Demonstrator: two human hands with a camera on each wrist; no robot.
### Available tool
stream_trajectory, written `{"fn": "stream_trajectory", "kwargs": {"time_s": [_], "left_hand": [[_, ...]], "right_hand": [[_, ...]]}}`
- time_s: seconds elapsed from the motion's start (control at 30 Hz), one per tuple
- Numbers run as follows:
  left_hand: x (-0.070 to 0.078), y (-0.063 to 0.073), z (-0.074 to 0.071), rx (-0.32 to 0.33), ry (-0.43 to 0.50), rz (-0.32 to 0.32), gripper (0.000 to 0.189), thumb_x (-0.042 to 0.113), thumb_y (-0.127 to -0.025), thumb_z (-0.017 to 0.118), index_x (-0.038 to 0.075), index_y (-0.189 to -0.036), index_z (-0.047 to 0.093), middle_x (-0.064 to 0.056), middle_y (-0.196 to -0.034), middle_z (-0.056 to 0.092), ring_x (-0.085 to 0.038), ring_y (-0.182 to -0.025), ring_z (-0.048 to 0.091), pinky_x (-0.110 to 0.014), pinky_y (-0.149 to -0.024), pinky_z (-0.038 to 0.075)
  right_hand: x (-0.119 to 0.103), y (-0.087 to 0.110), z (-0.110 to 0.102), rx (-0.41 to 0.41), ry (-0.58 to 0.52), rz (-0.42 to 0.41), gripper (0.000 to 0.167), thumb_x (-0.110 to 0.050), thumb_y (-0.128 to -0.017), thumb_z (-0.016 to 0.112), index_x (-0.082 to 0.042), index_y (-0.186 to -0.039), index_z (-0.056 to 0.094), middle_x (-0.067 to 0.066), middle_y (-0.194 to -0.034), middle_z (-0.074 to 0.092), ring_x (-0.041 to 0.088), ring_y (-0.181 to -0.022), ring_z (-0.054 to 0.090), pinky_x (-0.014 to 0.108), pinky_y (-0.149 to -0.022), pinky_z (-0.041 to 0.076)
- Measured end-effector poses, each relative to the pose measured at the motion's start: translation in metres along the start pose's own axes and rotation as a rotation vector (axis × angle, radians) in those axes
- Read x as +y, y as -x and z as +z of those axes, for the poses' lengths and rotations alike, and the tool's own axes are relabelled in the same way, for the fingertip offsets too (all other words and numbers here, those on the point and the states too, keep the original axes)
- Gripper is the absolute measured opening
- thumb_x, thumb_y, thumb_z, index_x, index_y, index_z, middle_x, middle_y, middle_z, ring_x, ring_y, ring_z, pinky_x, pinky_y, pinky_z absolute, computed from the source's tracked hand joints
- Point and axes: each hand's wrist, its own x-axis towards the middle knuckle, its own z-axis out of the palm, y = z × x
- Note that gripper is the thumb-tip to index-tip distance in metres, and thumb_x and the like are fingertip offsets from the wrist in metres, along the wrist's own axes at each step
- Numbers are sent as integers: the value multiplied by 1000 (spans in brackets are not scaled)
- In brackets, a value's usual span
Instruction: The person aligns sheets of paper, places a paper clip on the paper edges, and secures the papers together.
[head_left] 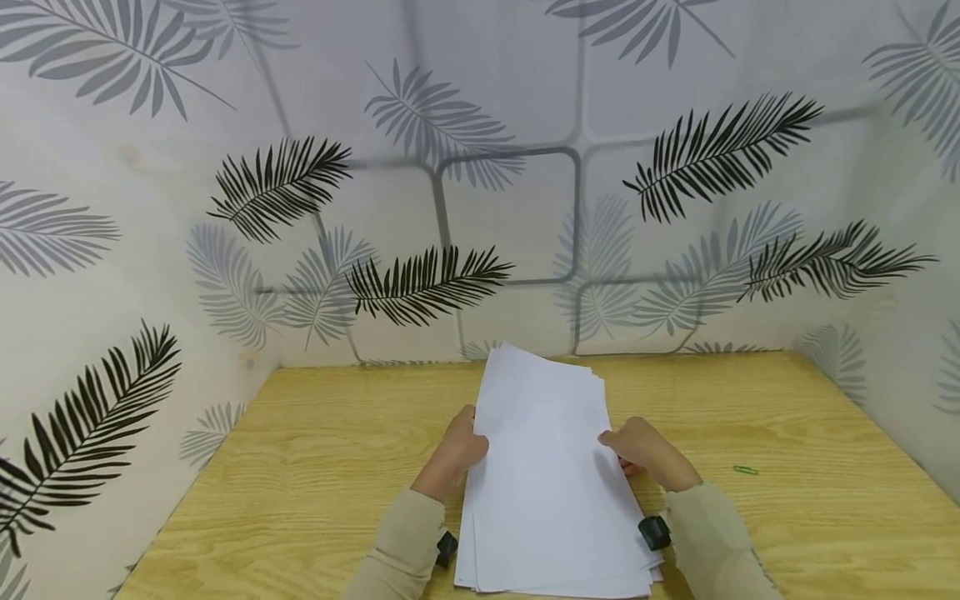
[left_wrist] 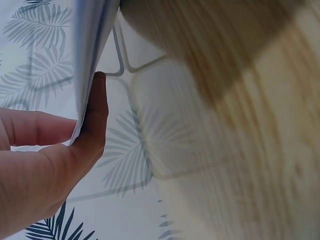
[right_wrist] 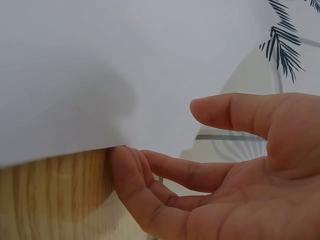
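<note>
– Beige sleeves point(head_left: 401, 537) are noted nearest the head camera, at eight and four o'clock from the paper. What is logged as largest?

– Pale backdrop point(head_left: 510, 217), printed with black and grey leaves, seen at twelve o'clock and round both sides. Next in size, a yellowish wood-grain table point(head_left: 337, 442), spread below it.

– And the paper?

– One stack of white paper point(head_left: 551, 492), found between the two hands, at five o'clock from the middle of the head view. Far end raised. Edges not flush: sheets are offset at the near end, most plainly at its five o'clock corner. Whether the near edge is rested on the table cannot be told.

– How is it held?

– By the left hand point(head_left: 457, 450), at nine o'clock from the stack: clamped on the side edge, thumb laid on the front, fingers set behind.

– And opposite?

– Right hand point(head_left: 645, 452), placed at three o'clock. Thumb and fingers are held apart, a gap seen between them; the sheet edge is touched by fingertips.

– Smaller items?

– Black wrist units point(head_left: 654, 533), worn at eight and four o'clock. Smallest: a green paper clip point(head_left: 746, 470), laid on the table at three o'clock, beyond the right hand, well apart from the stack.
</note>
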Motion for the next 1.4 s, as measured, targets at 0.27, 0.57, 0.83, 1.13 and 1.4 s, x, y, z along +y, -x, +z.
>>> {"fn": "stream_trajectory", "kwargs": {"time_s": [0.27,0.57,0.83,1.13,1.4], "left_hand": [[2,2,-2,2,44,36,53,-18,-81,34,-10,-134,39,-31,-137,42,-47,-130,36,-60,-103,31],[6,5,-3,-20,96,22,55,-14,-84,36,-8,-139,35,-30,-141,38,-45,-132,33,-61,-103,29],[10,3,-5,0,110,42,50,-12,-86,38,-7,-136,37,-30,-135,43,-42,-127,41,-58,-101,34],[24,6,-15,-5,138,129,46,-7,-93,40,-5,-138,34,-31,-134,45,-40,-123,46,-54,-97,40],[39,14,-22,-9,241,226,47,-1,-100,43,3,-146,33,-25,-133,51,-33,-118,54,-47,-92,47]], "right_hand": [[1,1,-2,-4,-16,-1,26,-15,-95,53,4,-78,52,9,-71,47,20,-65,49,27,-61,49],[10,-3,-7,-23,-34,-20,26,-14,-95,54,12,-95,50,13,-83,46,26,-78,50,34,-70,51],[11,-3,-11,-24,-155,-16,27,-17,-97,52,9,-98,46,17,-90,47,30,-87,48,39,-75,44],[-6,3,-21,57,-280,-130,39,-18,-101,47,16,-119,38,28,-117,44,34,-105,41,43,-86,38],[-24,16,-29,118,-390,-238,45,-17,-103,44,13,-133,31,30,-126,47,32,-112,45,41,-88,38]]}}
